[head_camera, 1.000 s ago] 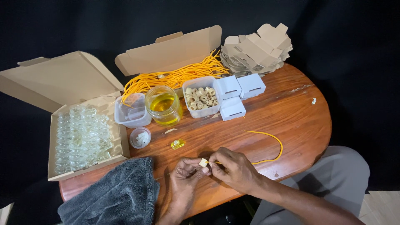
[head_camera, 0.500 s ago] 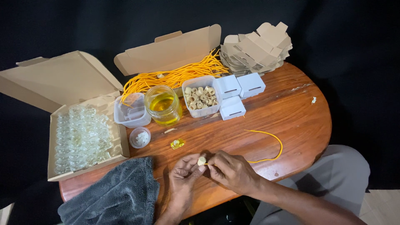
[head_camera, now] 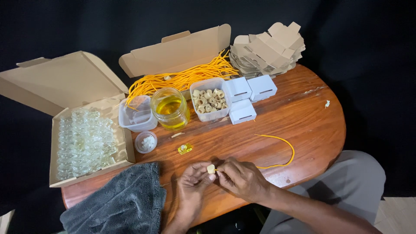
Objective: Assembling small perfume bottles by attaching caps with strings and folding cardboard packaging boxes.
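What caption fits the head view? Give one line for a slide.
Both hands, left hand and right hand, pinch a small cork on a yellow cord over a wooden table.

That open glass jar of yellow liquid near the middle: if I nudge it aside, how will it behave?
The glass jar looks about two-thirds full, so probably heavy for its size and likely to slide rather than tip. With no lid visible, the liquid may slosh out. It stands close to the clear tub, so it would likely bump it.

Both forearms are left bare, with no sleeve, watch or ring to be seen on the left hand or right hand. Grey trousers are worn.
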